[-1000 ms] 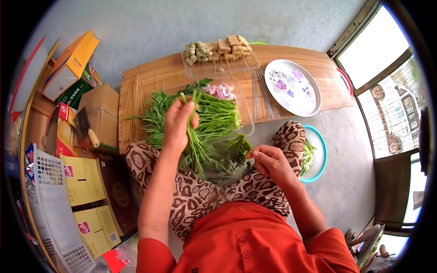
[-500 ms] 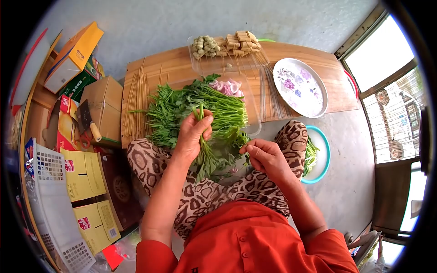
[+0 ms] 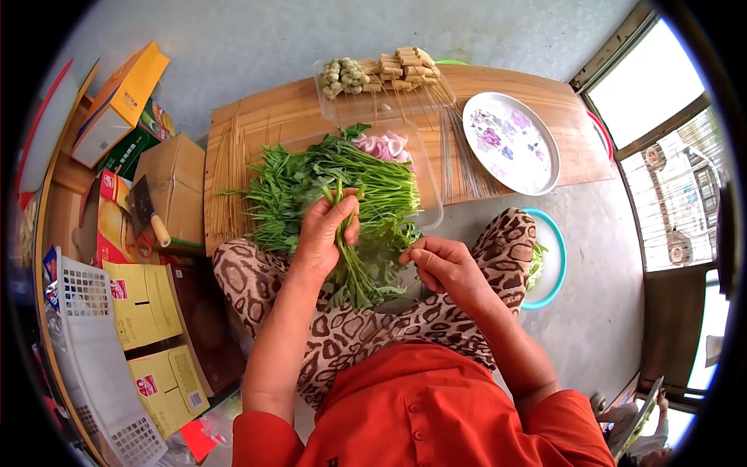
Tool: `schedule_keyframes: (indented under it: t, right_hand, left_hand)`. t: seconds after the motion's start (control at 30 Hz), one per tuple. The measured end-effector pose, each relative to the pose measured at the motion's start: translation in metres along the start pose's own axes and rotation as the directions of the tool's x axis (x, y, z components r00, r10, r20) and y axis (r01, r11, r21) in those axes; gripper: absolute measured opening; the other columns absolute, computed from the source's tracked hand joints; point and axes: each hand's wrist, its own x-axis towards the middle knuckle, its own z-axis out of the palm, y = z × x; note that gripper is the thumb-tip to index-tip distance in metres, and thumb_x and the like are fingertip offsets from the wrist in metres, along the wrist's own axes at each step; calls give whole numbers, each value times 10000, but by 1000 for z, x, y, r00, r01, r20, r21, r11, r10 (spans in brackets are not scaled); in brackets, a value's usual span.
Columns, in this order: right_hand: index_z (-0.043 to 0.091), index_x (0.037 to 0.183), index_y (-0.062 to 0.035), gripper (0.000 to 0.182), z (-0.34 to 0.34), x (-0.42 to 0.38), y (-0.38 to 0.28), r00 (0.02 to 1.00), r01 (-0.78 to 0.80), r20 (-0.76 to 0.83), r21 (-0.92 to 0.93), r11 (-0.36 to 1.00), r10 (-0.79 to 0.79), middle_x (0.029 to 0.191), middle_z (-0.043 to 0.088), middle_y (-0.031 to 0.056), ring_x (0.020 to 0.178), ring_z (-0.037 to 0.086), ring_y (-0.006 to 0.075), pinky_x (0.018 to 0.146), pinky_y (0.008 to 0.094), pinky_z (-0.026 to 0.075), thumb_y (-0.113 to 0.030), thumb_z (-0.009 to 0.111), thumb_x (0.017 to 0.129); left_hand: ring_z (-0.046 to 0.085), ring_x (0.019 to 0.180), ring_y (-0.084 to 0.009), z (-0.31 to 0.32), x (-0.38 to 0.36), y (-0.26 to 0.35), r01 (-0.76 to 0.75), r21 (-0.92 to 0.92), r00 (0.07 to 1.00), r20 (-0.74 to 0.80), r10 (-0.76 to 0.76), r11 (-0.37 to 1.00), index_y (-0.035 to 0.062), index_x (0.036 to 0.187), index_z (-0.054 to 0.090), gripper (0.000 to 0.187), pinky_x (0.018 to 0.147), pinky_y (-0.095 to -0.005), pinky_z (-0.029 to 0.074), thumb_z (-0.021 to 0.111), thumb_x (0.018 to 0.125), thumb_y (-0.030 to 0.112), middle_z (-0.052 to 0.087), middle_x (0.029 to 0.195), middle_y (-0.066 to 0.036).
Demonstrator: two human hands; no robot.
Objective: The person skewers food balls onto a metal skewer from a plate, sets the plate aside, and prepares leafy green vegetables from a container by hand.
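Note:
My left hand [image 3: 327,233] is closed around a bunch of leafy greens [image 3: 356,279], stems upward and leaves hanging over my lap. To its right, my right hand [image 3: 445,266] is closed in a pinch at the edge of a curly green leaf [image 3: 397,236]; whether that leaf is loose or part of the pile cannot be made out. Just beyond both hands, a clear plastic tray [image 3: 433,208] holds a heap of long-stemmed greens [image 3: 342,175] and pink-white slices [image 3: 383,146].
On the wooden table [image 3: 303,101] are bamboo skewers [image 3: 227,183], metal skewers [image 3: 467,163], a flowered plate [image 3: 510,144] and a tray of skewered food [image 3: 405,68]. A blue-rimmed basin [image 3: 554,261] sits at right. Boxes [image 3: 175,183], a cleaver [image 3: 148,210] and a white basket [image 3: 78,342] are left.
My right hand has shifted slightly left, toward the bunch. My left hand keeps its hold on the greens, and the whole view has tilted a little.

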Motion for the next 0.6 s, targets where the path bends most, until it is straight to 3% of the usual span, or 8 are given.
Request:
schedule_keyframes:
  t: [0.27, 0.33, 0.6]
  right_hand:
    - [617, 944, -5, 221, -2, 1, 6, 1000, 31, 3, -26, 999, -31, 549, 395, -54, 469, 324, 33, 443, 200, 240, -179, 483, 966]
    - [617, 943, -4, 220, -2, 1, 6, 999, 32, 5, -31, 999, -31, 549, 395, -54, 469, 324, 33, 443, 200, 240, -178, 483, 965]
    - [619, 939, -5, 221, 1, -2, 2, 1000, 20, 7, -28, 999, -20, 543, 397, -54, 468, 324, 31, 441, 197, 242, -177, 484, 964]
  left_hand:
    - [456, 555, -79, -2, -1, 0, -4, 0, 1000, 26, 4, 1000, 62, 1048, 619, 215, 498, -252, 352, 635, 882, 197, 528, 805, 13]
    - [447, 543, -73, 0, -2, 1, -20, 22, 1000, 5, 20, 1000, 62, 1034, 619, 195, 492, -240, 355, 639, 876, 176, 499, 708, 24]
    - [444, 554, -73, -3, -1, 0, -45, 43, 999, 4, 44, 998, 58, 1031, 619, 191, 497, -242, 353, 637, 876, 168, 491, 703, 35]
